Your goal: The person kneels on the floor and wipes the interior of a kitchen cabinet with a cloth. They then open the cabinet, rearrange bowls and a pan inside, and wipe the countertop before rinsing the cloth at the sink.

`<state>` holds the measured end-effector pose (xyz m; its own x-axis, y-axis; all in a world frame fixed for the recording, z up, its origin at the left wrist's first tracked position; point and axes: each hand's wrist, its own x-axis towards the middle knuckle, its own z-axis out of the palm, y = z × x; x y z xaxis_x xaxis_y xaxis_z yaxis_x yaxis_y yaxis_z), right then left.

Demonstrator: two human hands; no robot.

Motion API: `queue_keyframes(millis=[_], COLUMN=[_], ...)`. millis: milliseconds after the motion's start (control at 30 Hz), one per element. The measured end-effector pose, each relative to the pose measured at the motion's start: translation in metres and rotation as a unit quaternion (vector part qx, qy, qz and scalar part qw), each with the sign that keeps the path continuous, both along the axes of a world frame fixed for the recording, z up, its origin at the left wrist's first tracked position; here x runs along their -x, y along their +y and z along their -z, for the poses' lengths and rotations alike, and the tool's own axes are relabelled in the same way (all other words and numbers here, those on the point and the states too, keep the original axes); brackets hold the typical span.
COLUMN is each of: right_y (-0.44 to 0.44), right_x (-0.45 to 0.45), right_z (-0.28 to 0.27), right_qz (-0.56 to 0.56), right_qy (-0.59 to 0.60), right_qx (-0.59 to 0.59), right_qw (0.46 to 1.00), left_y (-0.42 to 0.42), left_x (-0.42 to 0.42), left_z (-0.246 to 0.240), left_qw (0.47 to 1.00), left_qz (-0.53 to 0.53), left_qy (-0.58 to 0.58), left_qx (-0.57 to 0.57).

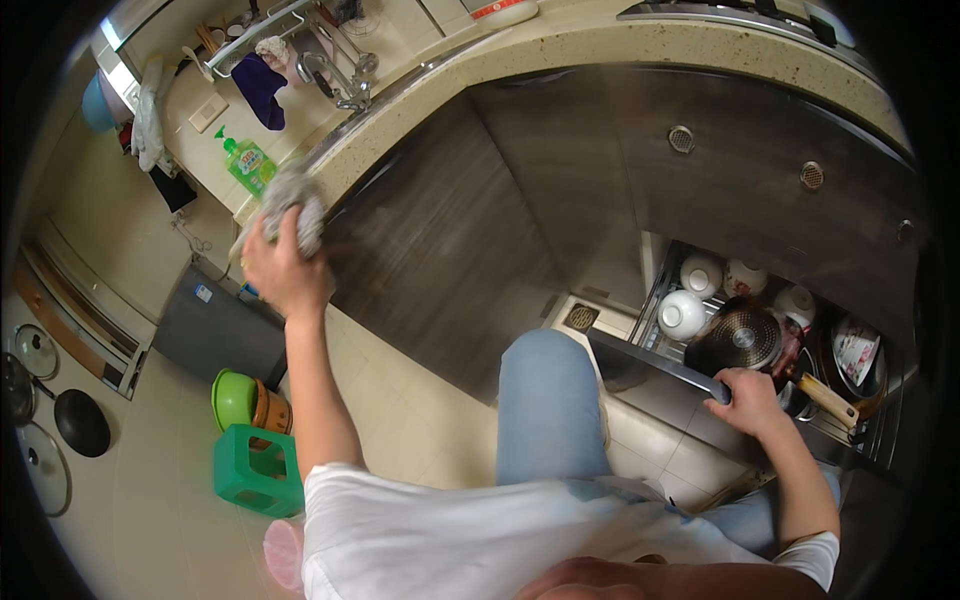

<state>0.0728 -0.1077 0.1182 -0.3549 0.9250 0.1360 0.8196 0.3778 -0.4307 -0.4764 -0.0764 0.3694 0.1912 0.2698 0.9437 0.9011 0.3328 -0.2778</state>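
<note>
My left hand (289, 266) is raised beside the counter's end, with a crumpled greyish-white cloth (294, 199) in its fingers. The cloth is blurred and overlaps the counter edge; whether it touches it I cannot tell. Just behind it stands a green pump bottle of dish soap (249, 163). Low on the right, my right hand (750, 401) grips the top edge of a pulled-out drawer front (660, 360). Inside the drawer are white bowls (681, 315), an upturned dark pan (742, 337) with a wooden handle (827, 400), and a flower-patterned bowl (856, 351).
Dark cabinet doors (442, 232) run below the speckled countertop (585, 51). A faucet (349, 90) rises by the sink. On the left are a green plastic stool (259, 469), a lime-green basin (231, 400), a grey appliance (217, 330) and a hanging black frying pan (82, 424).
</note>
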Motion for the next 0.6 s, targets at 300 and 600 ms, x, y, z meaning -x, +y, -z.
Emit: queue_keyframes(millis=[300, 600], right_y=[0.007, 0.003], right_x=[-0.001, 0.003], right_z=[0.006, 0.002], right_qz=[-0.003, 0.067], right_qy=[-0.033, 0.042], right_qx=[-0.006, 0.027], right_qw=[0.999, 0.997], left_y=[0.045, 0.215], left_x=[-0.03, -0.108], left_z=[-0.006, -0.01], left_qw=[0.997, 0.995], left_qz=[-0.066, 0.006], left_qy=[-0.04, 0.002], left_qx=[0.02, 0.102])
